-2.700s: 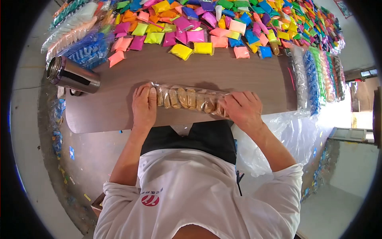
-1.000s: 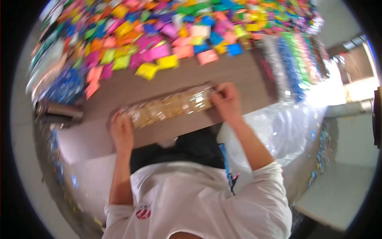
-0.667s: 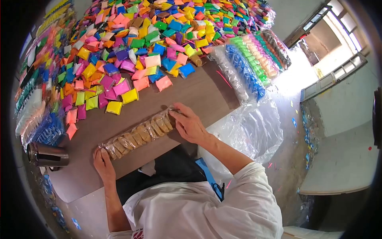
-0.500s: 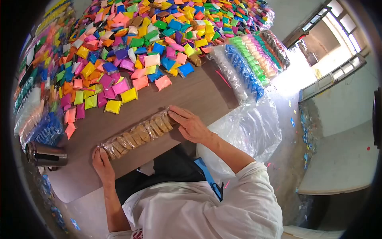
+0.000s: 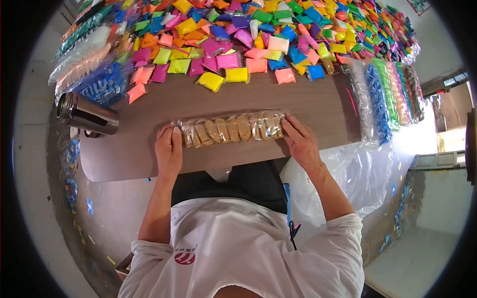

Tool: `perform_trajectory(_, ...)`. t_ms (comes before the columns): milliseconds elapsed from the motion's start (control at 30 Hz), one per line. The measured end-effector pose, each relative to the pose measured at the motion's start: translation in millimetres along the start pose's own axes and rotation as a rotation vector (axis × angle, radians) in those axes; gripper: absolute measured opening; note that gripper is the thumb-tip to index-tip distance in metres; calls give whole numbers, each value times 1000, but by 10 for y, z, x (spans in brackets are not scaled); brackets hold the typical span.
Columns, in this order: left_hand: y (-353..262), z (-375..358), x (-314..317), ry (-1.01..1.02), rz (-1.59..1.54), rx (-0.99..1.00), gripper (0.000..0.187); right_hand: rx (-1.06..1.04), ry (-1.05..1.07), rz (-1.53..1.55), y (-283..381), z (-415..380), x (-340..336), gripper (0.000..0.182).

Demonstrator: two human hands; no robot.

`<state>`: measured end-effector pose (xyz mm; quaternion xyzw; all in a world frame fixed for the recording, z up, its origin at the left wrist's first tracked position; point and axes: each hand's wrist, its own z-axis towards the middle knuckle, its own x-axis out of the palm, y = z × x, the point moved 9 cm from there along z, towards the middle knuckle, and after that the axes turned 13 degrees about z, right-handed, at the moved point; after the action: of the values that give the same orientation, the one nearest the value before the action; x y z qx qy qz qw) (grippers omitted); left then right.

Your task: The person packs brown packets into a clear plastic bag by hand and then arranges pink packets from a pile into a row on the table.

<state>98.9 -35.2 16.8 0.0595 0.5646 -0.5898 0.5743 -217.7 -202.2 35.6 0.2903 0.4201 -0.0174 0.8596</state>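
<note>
Brown and wood-grained, the table [image 5: 318,102] bears a heap of small multicoloured plastic packets [image 5: 228,60] along its far side. Nearer its front edge, a long clear plastic bag of tan packets [image 5: 231,130] spans 2 hands: fingers of the left hand [image 5: 169,149] grip 1 end; those of the right hand [image 5: 304,146] touch the other, whether pinching I cannot tell.

So it's one long, skinny clear bag [image 5: 204,131] stuffed with brown packets [image 5: 244,128], all lined up side by side in a single row. It sits pretty much dead center, a bit above the frame's middle, running left to right with the right end tipped slightly higher. The plastic's kinda wrinkly and super shiny, with the brightest glare toward the right end.
</note>
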Motion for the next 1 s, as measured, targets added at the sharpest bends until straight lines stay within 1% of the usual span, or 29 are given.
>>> perform_trajectory(100,10,9,10,46,-13,-23,25,26,-26,-14,7,-13,-15,47)
perform_trajectory(200,-11,13,-3,53,-8,-7,24,-73,-109,-100,108,41,-73,37)
perform_trajectory(300,-32,7,-27,21,-66,14,25,-67,-150,-56,149,119,-135,27)
perform_trajectory(400,82,-7,3,74,-111,-54,27,-21,-92,18,161,175,-205,22)
perform_trajectory(500,94,-8,-31,44,-189,-94,28,58,-110,105,100,148,-280,19)
perform_trajectory(600,165,-14,-19,90,-295,-226,28,104,-130,146,44,103,-323,16)
perform_trajectory(700,137,8,-27,54,-286,-149,24,131,-112,168,50,91,-370,15)
perform_trajectory(800,31,46,-67,42,-169,4,21,169,-71,185,78,113,-419,16)
perform_trajectory(900,16,114,-83,87,-118,37,20,257,-33,250,81,148,-487,14)
perform_trajectory(1000,99,289,-45,156,-125,44,20,431,70,307,-73,59,-493,17)
